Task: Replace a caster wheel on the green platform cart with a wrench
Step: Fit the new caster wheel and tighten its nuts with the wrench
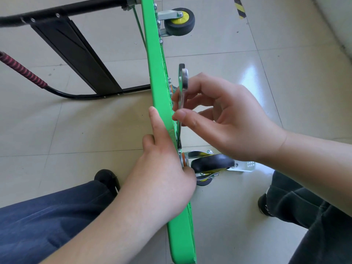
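Observation:
The green platform cart stands on its edge on the floor, its underside facing right. A steel wrench runs along that underside, its lower end at the mount of the near caster wheel. My right hand pinches the wrench shaft between thumb and fingers. My left hand holds the cart's edge, index finger stretched along the green rim and thumb side down by the caster plate. A second caster wheel with a yellow hub sits farther up the deck.
The cart's black folded handle lies on the tiled floor to the left, next to a red-and-black wrapped cord. My knees and shoes frame the cart at both bottom corners. A loose metal plate lies behind the near caster.

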